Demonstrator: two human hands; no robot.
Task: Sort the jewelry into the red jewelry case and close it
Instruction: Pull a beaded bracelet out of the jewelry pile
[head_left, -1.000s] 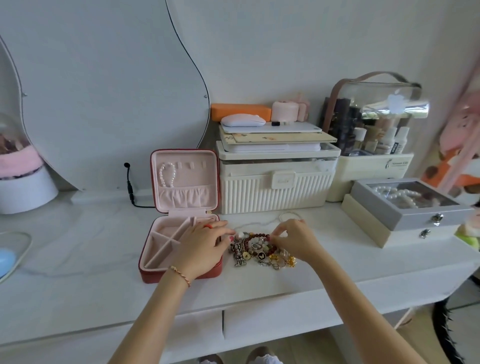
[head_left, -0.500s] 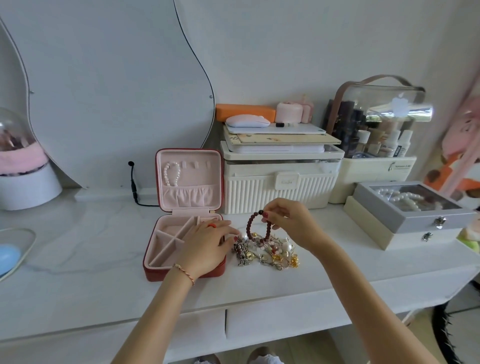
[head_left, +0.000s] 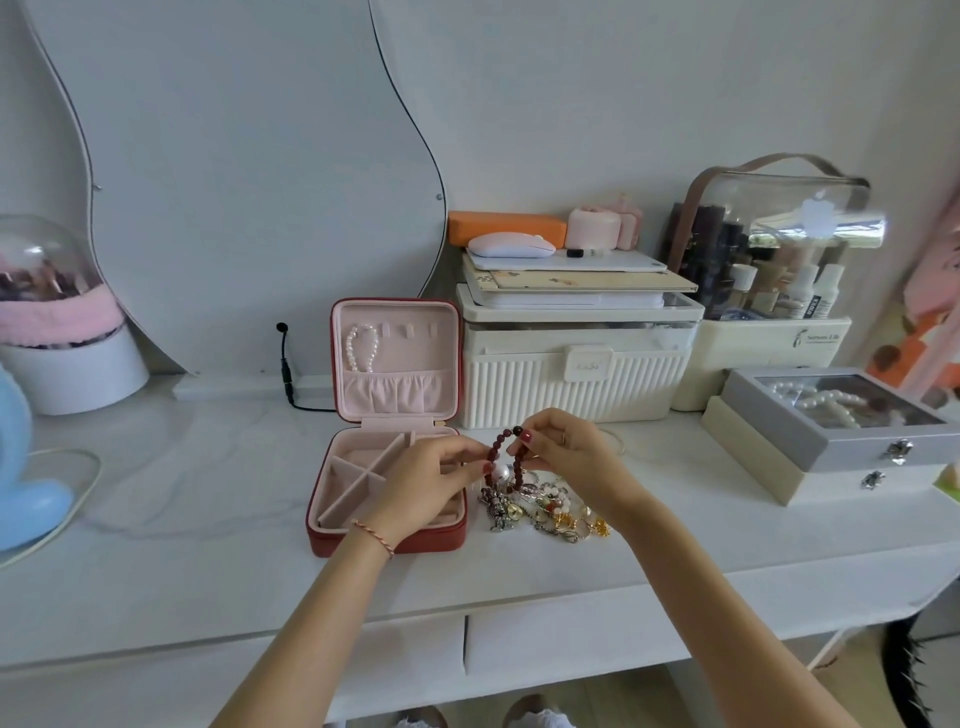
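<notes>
The red jewelry case (head_left: 332, 535) stands open on the white table, its pink lid upright with a pearl bracelet (head_left: 362, 347) hung inside. Pink dividers split its tray into compartments. A dark red bead bracelet (head_left: 501, 449) is held up just right of the case. My right hand (head_left: 566, 457) pinches its right side. My left hand (head_left: 423, 483) hovers over the case's right half and pinches the bracelet's left side. Below them lies a tangled pile of jewelry (head_left: 545, 512) with gold and silver pieces and a large pearl.
A cream ribbed box (head_left: 571, 379) stacked with flat items stands behind the pile. A grey jewelry box (head_left: 831, 441) with pearls sits at right, a clear cosmetic organiser (head_left: 769, 291) behind it. A black cable (head_left: 285, 374), a mirror and a blue object (head_left: 21, 488) are at left.
My right hand lifted the red bead bracelet out of the pile. My left hand rose from the case's edge and took hold of the bracelet's other side.
</notes>
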